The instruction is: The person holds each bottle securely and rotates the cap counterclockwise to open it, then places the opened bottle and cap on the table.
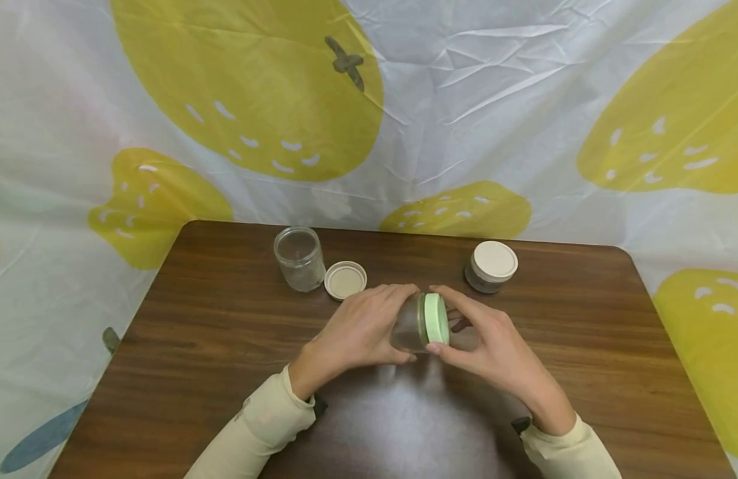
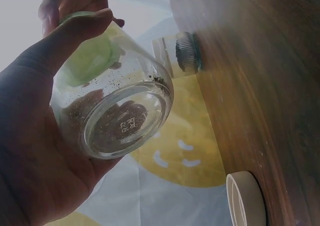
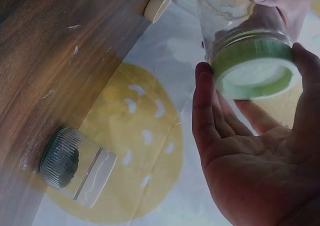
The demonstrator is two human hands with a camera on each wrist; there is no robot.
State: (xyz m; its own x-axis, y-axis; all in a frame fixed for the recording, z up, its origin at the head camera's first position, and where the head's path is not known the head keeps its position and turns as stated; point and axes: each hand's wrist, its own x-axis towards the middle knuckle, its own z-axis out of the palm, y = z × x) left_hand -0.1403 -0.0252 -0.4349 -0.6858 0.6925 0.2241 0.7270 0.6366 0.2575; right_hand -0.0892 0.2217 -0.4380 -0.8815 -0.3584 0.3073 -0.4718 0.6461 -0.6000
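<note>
Between the two hands a clear jar [image 2: 127, 113] with a light green lid [image 1: 436, 319] is held on its side above the table. My left hand [image 1: 363, 329] grips the jar's body, thumb on one side and fingers on the other. In the left wrist view the jar's base faces the camera, with small dark specks inside near it. My right hand [image 1: 494, 339] pinches the green lid [image 3: 255, 70] by its rim between thumb and fingertips. The lid sits on the jar's mouth; whether it is screwed tight I cannot tell.
An open clear jar [image 1: 300, 259] stands at the back of the wooden table [image 1: 225, 352], beside a loose cream lid [image 1: 346, 280]. Farther right is a small jar [image 1: 491, 266] with a white lid and dark contents. A lemon-print cloth [image 1: 429, 133] hangs behind the table.
</note>
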